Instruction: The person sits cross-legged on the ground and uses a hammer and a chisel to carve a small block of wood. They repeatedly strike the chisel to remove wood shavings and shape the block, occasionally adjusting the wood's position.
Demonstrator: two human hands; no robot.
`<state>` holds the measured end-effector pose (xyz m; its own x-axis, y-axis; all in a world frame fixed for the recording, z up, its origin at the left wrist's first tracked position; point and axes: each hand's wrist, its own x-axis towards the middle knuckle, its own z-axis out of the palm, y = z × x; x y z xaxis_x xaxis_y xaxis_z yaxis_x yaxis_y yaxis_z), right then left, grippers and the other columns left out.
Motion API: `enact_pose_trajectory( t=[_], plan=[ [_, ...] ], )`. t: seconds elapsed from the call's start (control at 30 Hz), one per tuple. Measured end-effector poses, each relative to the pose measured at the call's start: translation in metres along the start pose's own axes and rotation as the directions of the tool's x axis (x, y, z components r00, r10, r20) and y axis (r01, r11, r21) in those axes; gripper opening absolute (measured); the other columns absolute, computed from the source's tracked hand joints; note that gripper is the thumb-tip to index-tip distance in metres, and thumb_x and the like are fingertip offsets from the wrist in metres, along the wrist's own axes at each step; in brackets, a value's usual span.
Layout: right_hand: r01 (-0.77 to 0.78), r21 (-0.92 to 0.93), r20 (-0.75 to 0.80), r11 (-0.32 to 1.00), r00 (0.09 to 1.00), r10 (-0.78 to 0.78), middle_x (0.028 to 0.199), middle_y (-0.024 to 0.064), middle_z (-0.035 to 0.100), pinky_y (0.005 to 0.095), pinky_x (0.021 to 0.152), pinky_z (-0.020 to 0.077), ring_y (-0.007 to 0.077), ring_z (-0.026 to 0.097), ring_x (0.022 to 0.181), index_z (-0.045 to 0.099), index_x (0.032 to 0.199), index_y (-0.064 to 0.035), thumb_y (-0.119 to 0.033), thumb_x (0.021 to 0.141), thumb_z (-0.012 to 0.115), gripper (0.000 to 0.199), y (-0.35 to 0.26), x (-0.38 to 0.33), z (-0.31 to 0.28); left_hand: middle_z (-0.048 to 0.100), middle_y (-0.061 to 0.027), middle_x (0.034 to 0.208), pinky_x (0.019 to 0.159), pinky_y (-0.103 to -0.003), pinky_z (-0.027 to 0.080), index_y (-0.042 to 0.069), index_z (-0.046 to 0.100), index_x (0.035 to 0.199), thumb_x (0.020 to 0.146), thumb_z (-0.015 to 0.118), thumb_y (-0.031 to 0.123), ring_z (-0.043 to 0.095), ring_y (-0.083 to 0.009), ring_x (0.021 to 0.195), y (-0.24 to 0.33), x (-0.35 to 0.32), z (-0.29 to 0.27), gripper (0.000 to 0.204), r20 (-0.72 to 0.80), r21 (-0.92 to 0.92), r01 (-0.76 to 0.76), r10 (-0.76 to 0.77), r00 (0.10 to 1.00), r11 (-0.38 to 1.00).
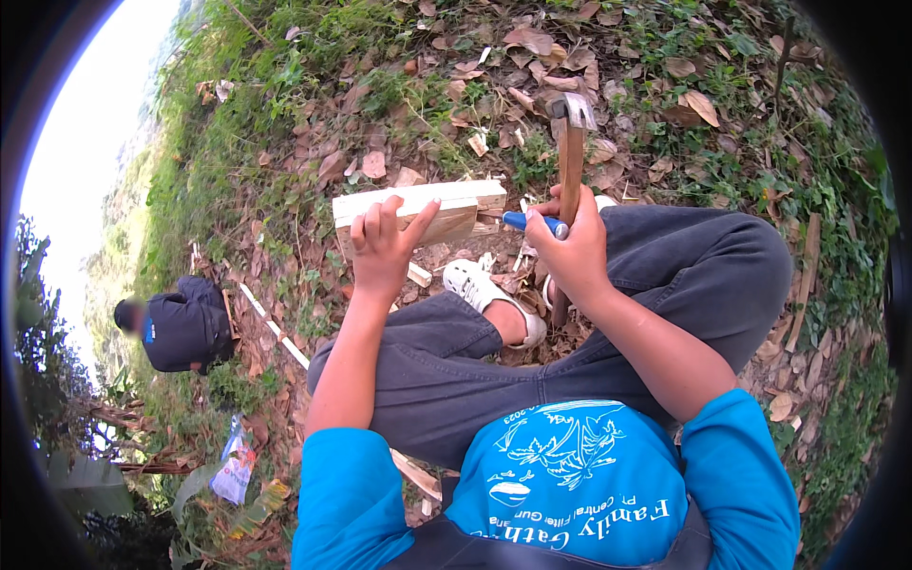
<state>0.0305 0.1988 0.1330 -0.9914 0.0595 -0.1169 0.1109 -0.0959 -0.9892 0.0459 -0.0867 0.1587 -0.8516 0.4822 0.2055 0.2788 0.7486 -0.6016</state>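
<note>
My left hand (387, 242) grips a pale wooden block (451, 220), its fingers spread over the near face and upper edge. It appears to be made of more than one piece, with a rough, split right end. In my right hand (575, 249) is a hammer (570, 171), held by its wooden handle with the metal head up. Between the same hand's thumb and fingers sits a blue pen-like tool (534, 224), pointing left toward the block. A small gap separates its tip from the wood.
My crossed legs and a white clog (483, 296) lie below the hands. Wood chips (478, 144) and dry leaves cover the grassy ground. At left are a long pale stick (274, 326), a crouching person (188, 328) in dark clothes and a plastic bag (234, 467).
</note>
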Motion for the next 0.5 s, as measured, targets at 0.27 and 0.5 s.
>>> enact_pose_trajectory(
  t=[0.27, 0.5],
  plan=[
    [0.016, -0.089, 0.098, 0.996, 0.995, -0.007, 0.086, 0.0071, 0.068, 0.032, 0.074, 0.0524, 0.0151, 0.065, 0.078, 0.052, 0.121, 0.0028, -0.017, 0.085, 0.074, 0.047, -0.017, -0.008, -0.01, 0.05, -0.0049, 0.13, 0.106, -0.046, 0.03, 0.036, 0.05, 0.148, 0.067, 0.082, 0.013, 0.047, -0.0269, 0.122, -0.03, -0.009, 0.006, 0.09, 0.153, -0.024, 0.247, -0.241, 0.958, 0.969],
    [-0.083, 0.021, 0.044, 0.996, 0.996, 0.082, 0.089, 0.0076, 0.067, 0.0314, 0.071, 0.0531, 0.0146, 0.067, 0.077, 0.051, 0.122, 0.0024, -0.018, 0.088, 0.072, 0.045, -0.006, -0.003, -0.008, 0.053, -0.0124, 0.13, 0.106, -0.052, 0.042, 0.023, 0.044, 0.15, 0.061, 0.093, 0.029, 0.055, -0.0349, 0.122, -0.043, -0.019, 0.023, 0.101, 0.513, -0.365, 0.683, -0.475, 0.715, 0.633]
  ],
)
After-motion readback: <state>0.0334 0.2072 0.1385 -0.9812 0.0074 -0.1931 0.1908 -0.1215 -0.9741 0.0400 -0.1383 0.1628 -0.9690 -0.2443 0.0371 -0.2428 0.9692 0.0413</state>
